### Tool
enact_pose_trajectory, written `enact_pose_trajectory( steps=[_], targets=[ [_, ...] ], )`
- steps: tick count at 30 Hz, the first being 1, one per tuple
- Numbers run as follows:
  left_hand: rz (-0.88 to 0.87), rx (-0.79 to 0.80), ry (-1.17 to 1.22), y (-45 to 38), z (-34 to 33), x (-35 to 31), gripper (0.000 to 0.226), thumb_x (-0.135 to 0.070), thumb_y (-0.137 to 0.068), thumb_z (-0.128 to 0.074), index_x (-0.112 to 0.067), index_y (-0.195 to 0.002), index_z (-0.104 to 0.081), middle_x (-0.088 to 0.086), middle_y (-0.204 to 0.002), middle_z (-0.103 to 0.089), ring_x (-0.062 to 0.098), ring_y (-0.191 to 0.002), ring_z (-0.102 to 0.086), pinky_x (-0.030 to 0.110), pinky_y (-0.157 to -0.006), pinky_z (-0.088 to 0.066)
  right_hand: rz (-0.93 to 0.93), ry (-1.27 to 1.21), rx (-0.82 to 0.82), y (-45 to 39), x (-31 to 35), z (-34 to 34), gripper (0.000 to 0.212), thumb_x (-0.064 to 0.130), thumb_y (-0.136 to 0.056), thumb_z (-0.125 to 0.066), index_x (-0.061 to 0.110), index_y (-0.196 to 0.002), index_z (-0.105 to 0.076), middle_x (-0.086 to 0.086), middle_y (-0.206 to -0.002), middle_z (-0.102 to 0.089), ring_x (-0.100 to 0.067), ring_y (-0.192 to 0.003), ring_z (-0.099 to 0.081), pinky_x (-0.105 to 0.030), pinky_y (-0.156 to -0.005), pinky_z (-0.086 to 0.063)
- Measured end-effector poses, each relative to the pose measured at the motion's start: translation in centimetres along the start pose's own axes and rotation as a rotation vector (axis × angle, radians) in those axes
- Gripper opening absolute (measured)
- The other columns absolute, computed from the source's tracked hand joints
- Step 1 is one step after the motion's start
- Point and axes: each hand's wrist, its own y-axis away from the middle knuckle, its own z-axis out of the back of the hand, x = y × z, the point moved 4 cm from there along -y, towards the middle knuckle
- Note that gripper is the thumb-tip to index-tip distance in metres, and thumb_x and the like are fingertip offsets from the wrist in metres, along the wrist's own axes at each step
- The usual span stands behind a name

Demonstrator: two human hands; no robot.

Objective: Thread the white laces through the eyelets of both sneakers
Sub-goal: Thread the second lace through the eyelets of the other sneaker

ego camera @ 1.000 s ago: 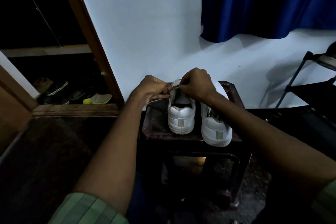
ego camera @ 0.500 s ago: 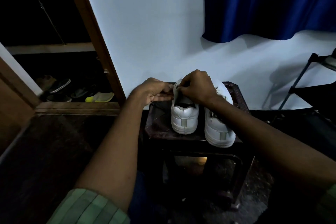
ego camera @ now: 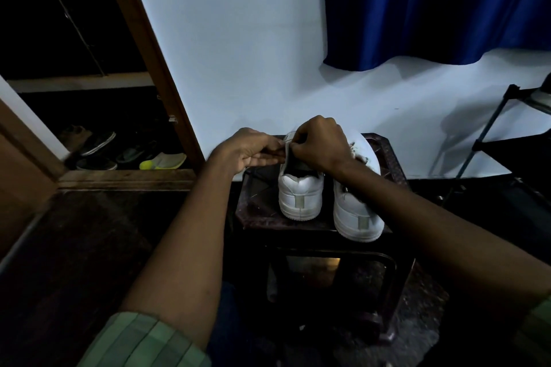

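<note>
A dim room with a pale wall, and a dark stool [ego camera: 393, 158] as your worktop. Your right hand [ego camera: 320, 141] has its fingers curled in a pinch at the left sneaker [ego camera: 301, 197] near its tongue; whether they hold the lace I cannot tell. Your left hand [ego camera: 253, 149] lies straight-fingered against its side. The right sneaker [ego camera: 356, 214] stands just beside it, a blue curtain [ego camera: 432, 3] beyond

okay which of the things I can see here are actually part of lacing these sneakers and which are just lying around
In use: left sneaker, right sneaker, left hand, right hand, dark stool under the sneakers.

Lying about: shoes in the doorway, yellow-green sandal, blue curtain, black rack.
</note>
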Motion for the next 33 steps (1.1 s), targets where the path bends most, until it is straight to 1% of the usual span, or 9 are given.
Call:
enact_pose_trajectory(
  steps=[6,12,16,18,22,24,27,29,33],
  targets=[
    [0.042,-0.008,0.063,-0.3,-0.2,0.6,0.017,0.003,-0.092,-0.069,-0.007,-0.104,-0.076,0.001,-0.094,-0.08,0.013,-0.081,-0.077,0.022,-0.066,-0.062,0.034,0.008,0.044,-0.1,0.0,-0.1,0.007,0.026,-0.081,-0.075,0.022,-0.08,-0.08,-0.003,-0.078,-0.075,-0.024,-0.076,-0.065,-0.031,-0.067,-0.052],
    [-0.021,-0.163,0.075,-0.5,-0.2,-0.2,0.019,0.004,-0.097,-0.052,-0.005,-0.091,-0.067,0.009,-0.09,-0.072,0.017,-0.08,-0.07,0.026,-0.068,-0.063,0.042,-0.015,0.108,-0.9,-0.3,0.3,0.006,0.025,-0.075,-0.079,0.025,-0.081,-0.081,0.007,-0.073,-0.069,-0.017,-0.077,-0.064,-0.025,-0.063,-0.041],
    [-0.03,-0.06,0.847,-1.1,0.6,-1.0,0.033,-0.005,-0.108,-0.036,-0.02,-0.084,-0.053,0.005,-0.085,-0.073,0.023,-0.085,-0.075,0.034,-0.084,-0.058,0.009,-0.065,0.025,-1.3,-0.9,1.6,0.012,0.016,-0.076,-0.073,0.027,-0.077,-0.078,0.015,-0.062,-0.061,-0.009,-0.069,-0.059,-0.022,-0.059,-0.037],
    [-0.081,-0.037,1.076,-1.5,1.2,-1.4,0.042,0.0,-0.104,-0.026,-0.024,-0.077,-0.047,-0.002,-0.064,-0.065,0.016,-0.066,-0.072,0.028,-0.073,-0.056,-0.005,-0.1,-0.088,-1.4,-1.2,2.3,0.015,0.015,-0.08,-0.068,0.027,-0.08,-0.078,0.01,-0.07,-0.069,-0.01,-0.073,-0.062,-0.023,-0.065,-0.039],
    [-0.207,-0.223,0.407,-1.2,1.9,-1.7,0.032,-0.012,-0.107,-0.039,-0.023,-0.079,-0.049,-0.006,-0.059,-0.048,0.005,-0.037,-0.034,0.02,-0.042,-0.027,-0.053,-0.108,-0.299,-1.5,-1.8,3.9,0.033,0.036,-0.096,-0.062,0.018,-0.069,-0.07,0.005,-0.07,-0.071,-0.016,-0.068,-0.061,-0.026,-0.058,-0.034],
    [-0.27,-0.294,-0.129,-1.2,1.9,-1.6,0.028,-0.025,-0.104,-0.055,-0.019,-0.078,-0.063,-0.004,-0.064,-0.06,0.006,-0.04,-0.042,0.021,-0.046,-0.032,-0.143,-0.15,-0.326,-1.7,-2.3,4.5,0.055,0.056,-0.098,-0.054,0.015,-0.063,-0.063,-0.001,-0.055,-0.058,-0.018,-0.058,-0.055,-0.028,-0.054,-0.035],
    [-0.369,-0.304,-0.648,-1.8,1.0,-1.4,0.045,-0.048,-0.1,-0.057,-0.02,-0.072,-0.078,-0.004,-0.074,-0.075,0.01,-0.069,-0.065,0.027,-0.07,-0.047,-0.237,-0.594,-0.236,-2.1,-2.8,4.8,0.062,0.062,-0.099,-0.051,0.011,-0.074,-0.077,-0.003,-0.052,-0.058,-0.017,-0.047,-0.054,-0.025,-0.048,-0.04],
    [-0.345,-0.337,-0.78,-1.8,0.5,-1.5,0.065,-0.064,-0.097,-0.053,-0.016,-0.057,-0.071,-0.001,-0.063,-0.07,0.017,-0.071,-0.066,0.03,-0.072,-0.049,-0.225,-0.812,-0.148,-2.0,-2.4,4.6,0.063,0.057,-0.101,-0.054,0.005,-0.075,-0.078,-0.005,-0.05,-0.051,-0.017,-0.044,-0.045,-0.023,-0.044,-0.033],
    [-0.421,-0.43,-0.772,-1.6,-0.2,-2.1,0.069,-0.057,-0.095,-0.064,-0.004,-0.052,-0.052,0.011,-0.054,-0.052,0.036,-0.068,-0.06,0.037,-0.066,-0.044,-0.104,-0.651,-0.169,-2.2,-2.1,4.4,0.06,0.051,-0.091,-0.071,0.008,-0.053,-0.052,-0.002,-0.05,-0.038,-0.015,-0.049,-0.035,-0.029,-0.055,-0.035]
  ],
)
